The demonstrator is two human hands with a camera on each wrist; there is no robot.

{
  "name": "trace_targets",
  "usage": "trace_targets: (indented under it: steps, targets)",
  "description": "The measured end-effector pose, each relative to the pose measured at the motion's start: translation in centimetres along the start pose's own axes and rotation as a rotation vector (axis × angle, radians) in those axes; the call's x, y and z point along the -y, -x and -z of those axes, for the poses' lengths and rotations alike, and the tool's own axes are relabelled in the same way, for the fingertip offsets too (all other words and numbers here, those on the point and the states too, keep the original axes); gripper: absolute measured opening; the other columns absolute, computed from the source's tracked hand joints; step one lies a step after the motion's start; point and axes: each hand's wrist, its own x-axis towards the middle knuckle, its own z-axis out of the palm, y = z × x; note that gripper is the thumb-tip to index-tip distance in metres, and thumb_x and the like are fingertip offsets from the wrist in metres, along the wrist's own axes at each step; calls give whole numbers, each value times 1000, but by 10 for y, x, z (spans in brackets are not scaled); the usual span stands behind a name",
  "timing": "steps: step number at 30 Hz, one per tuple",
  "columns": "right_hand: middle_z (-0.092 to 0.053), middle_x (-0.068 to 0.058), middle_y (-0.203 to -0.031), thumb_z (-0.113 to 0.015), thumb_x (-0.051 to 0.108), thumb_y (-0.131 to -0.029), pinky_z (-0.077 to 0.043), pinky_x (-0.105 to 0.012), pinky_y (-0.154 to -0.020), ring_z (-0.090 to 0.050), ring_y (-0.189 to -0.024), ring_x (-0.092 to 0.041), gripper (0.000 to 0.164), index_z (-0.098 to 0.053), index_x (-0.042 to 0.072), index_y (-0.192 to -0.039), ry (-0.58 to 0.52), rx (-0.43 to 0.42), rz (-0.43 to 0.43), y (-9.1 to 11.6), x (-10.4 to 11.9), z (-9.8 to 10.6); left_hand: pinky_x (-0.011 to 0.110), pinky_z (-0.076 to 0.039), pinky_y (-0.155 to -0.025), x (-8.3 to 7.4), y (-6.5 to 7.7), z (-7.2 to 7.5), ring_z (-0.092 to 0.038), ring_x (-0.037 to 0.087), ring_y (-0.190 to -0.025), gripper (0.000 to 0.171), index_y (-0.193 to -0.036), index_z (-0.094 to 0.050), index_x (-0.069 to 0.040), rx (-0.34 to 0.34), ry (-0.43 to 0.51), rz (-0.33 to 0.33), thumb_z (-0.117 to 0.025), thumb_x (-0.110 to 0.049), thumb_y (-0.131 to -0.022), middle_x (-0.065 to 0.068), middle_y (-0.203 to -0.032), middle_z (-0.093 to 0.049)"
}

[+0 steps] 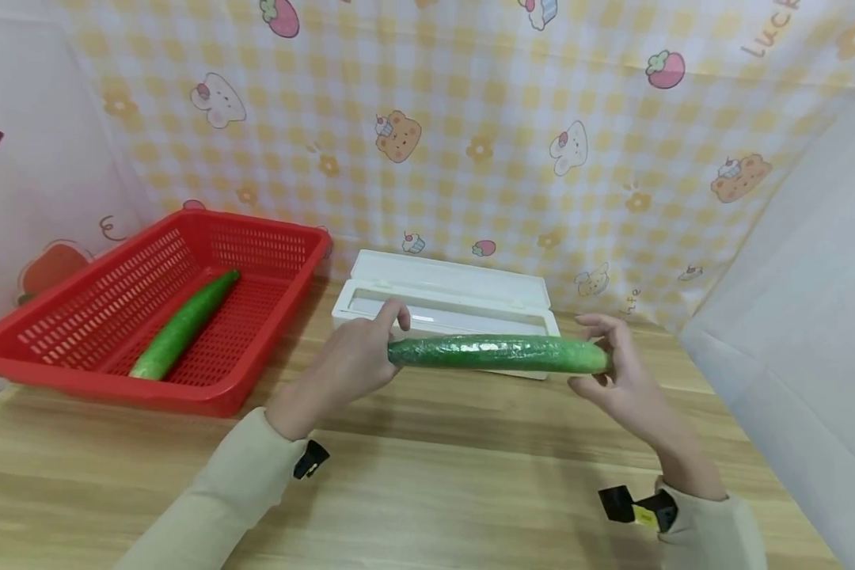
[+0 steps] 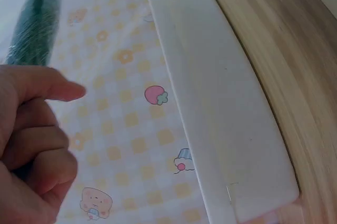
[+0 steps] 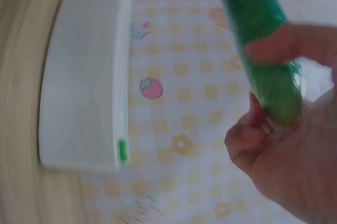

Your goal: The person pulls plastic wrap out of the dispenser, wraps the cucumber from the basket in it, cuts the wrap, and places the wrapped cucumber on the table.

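A long green cucumber [image 1: 499, 353], glossy with what looks like wrinkled clear film, is held level above the table. My left hand [image 1: 359, 352] grips its darker left end with curled fingers. At the paler right end, my right hand [image 1: 623, 380] holds the cucumber tip between thumb and fingers. The left wrist view has the cucumber [image 2: 36, 29] rising above the left hand [image 2: 34, 140]. In the right wrist view, the right hand [image 3: 295, 150] wraps the cucumber's rounded end [image 3: 281, 95]. Just behind it stands a long white box [image 1: 342, 305] with its lid raised.
To the left, a red plastic basket [image 1: 221, 400] holds another cucumber [image 1: 185, 324]. A patterned cloth [image 1: 470, 119] hangs behind the wooden table [image 1: 427, 491], and a white sheet [image 1: 791, 261] borders the right side.
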Motion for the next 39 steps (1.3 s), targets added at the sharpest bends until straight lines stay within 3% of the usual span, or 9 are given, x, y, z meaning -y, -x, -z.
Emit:
trace_targets:
  steps: [4,7,10,15,21,27,32,35,39]
  targets:
    - [-45,-2,-123,-46,6,-95,-40,-21,-90,-47,-107,-9,35,-37,10,-129,-571,-41,-148,-1,2,5,16,-14,-40,0,2,-2,-19,4,-42,47,-106,-42,-9,-155,-108,-143,-61,8,-67,-7,-49,-29]
    - [-50,-2,-118,-46,22,-98,-39,-26,-97,-49,-110,-13,17,-50,12,-112,-1073,-220,-281,-6,5,0,15,-14,-39,-1,3,-5,-19,3,-40,44,-105,-45,-7,-270,-195,-243,-61,7,-66,-7,-49,-31]
    - [-50,-5,-110,-55,23,-94,-47,-31,-92,-54,-100,-20,15,-51,10,-101,-1527,-419,-399,-10,6,-8,15,-15,-38,-3,4,-9,-21,4,-39,39,-103,-48,-5,-361,-267,-314,-64,3,-68,-7,-48,-34]
    - [-51,-7,-71,-58,25,-90,-50,-40,-85,-56,-70,-23,19,-47,10,-93,-1900,-471,-443,-10,7,-13,15,-14,-39,-3,4,-16,-20,4,-39,36,-101,-49,-5,-385,-286,-363,-63,2,-68,-7,-47,-33]
    - [-39,-12,-35,-49,39,-94,-46,-37,-61,-44,-39,-27,62,-37,4,-44,-1998,-414,-162,-7,11,-17,13,-14,-40,-2,4,-21,-20,3,-41,34,-104,-48,-4,-223,-214,-334,-60,4,-73,-8,-49,-29]
    - [-34,-11,-34,-40,40,-98,-42,-37,-53,-38,-36,-26,67,-34,2,-43,-1961,-336,99,-6,15,-16,12,-30,-42,-2,4,-23,-36,4,-46,38,-108,-43,-4,24,66,-199,-62,6,-78,-2,-60,-48]
    - [-31,-9,-35,-31,39,-101,-38,-36,-53,-35,-36,-24,67,-32,3,-44,-1923,-240,285,-4,15,-15,21,-43,-55,-2,0,-20,-51,13,-66,38,-108,-44,-8,243,329,-51,-70,-6,-80,6,-83,-60]
    - [-32,-8,-35,-28,38,-101,-39,-35,-54,-35,-37,-23,66,-32,4,-45,-1875,-239,340,-4,16,-14,26,-46,-62,-3,0,-16,-55,15,-74,46,-111,-45,-13,298,325,-15,-75,-23,-78,6,-88,-62]
    - [-34,-9,-35,-28,37,-102,-41,-37,-54,-36,-37,-24,66,-33,4,-44,-1864,-274,343,-2,17,-14,28,-48,-71,-8,1,-10,-57,12,-82,68,-124,-42,-20,274,209,-28,-78,-41,-71,-1,-95,-62]
